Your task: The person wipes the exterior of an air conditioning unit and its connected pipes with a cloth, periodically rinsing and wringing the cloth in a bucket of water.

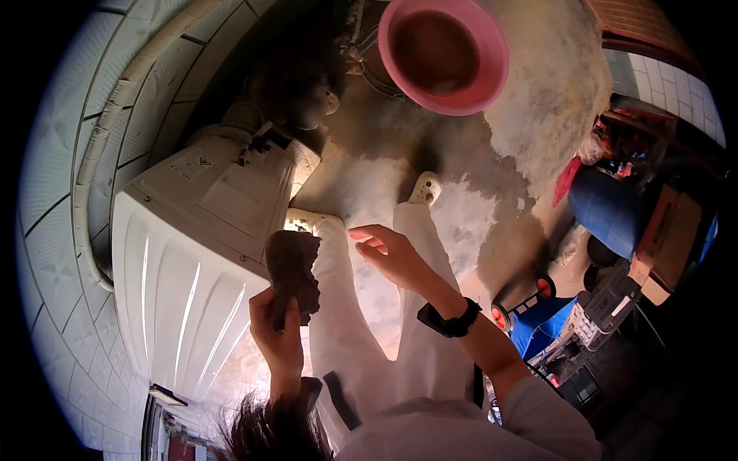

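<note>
My left hand [278, 338] grips a dark brown, ragged-edged piece [292, 273], perhaps a dirty cloth or sponge; its exact kind is unclear. It is held upright beside the corner of a large white metal appliance [200, 223]. My right hand [392, 255], with a black watch [450, 319] on its wrist, hovers over my white-trousered legs. Its fingers are loosely bent and apart, with nothing seen in them. A short gap separates this hand from the brown piece.
A pink basin [496, 58] of brownish water stands ahead on the wet, stained floor [469, 184]. Dark, dim parts [300, 96] lie beyond the appliance. To the right are a blue rounded container [607, 207], a cardboard box [669, 238] and a blue wheeled cart [542, 326]. Tiled wall [58, 253] runs along the left.
</note>
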A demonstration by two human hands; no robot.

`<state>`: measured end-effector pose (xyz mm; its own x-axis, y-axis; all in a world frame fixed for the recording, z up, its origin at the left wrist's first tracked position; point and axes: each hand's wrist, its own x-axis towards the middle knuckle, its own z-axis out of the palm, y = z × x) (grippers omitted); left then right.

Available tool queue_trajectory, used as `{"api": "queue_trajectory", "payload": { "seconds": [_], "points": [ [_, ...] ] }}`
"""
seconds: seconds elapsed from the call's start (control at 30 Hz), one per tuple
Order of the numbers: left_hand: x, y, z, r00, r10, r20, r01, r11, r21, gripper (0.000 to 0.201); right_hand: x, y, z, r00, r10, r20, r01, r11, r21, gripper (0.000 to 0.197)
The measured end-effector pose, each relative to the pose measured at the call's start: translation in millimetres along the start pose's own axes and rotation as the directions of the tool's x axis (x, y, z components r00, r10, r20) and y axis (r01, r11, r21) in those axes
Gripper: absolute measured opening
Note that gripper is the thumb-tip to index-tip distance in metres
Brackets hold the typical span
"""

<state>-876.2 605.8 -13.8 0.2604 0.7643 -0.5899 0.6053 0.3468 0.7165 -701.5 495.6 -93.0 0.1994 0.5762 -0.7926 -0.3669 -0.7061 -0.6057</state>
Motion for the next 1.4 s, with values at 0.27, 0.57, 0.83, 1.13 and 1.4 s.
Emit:
{"api": "queue_trajectory", "payload": {
  "seconds": [0.27,0.57,0.83,1.13,1.4],
  "points": [
    [-79,-46,117,0.968,-0.242,-0.067,0.243,0.97,0.006,0.017,-54,89,-167,0.981,-0.092,-0.172,0.073,0.991,-0.114,0.022],
    [-118,-10,232,0.95,-0.306,-0.066,0.296,0.947,-0.126,0.019,-52,116,-324,0.955,-0.074,-0.288,-0.017,0.954,-0.301,0.016],
    [-88,0,218,0.908,-0.374,-0.189,0.333,0.918,-0.218,0.013,-30,36,-301,0.981,-0.133,-0.144,0.075,0.934,-0.35,0.019],
    [-52,10,210,0.893,-0.404,-0.198,0.348,0.899,-0.265,0.017,-13,-40,-333,0.905,-0.361,-0.224,0.202,0.829,-0.521,0.019],
    [-33,40,254,0.807,-0.441,-0.393,0.331,0.888,-0.317,0.016,38,-86,-426,0.921,-0.361,-0.148,0.201,0.763,-0.614,0.019]
  ]
}}
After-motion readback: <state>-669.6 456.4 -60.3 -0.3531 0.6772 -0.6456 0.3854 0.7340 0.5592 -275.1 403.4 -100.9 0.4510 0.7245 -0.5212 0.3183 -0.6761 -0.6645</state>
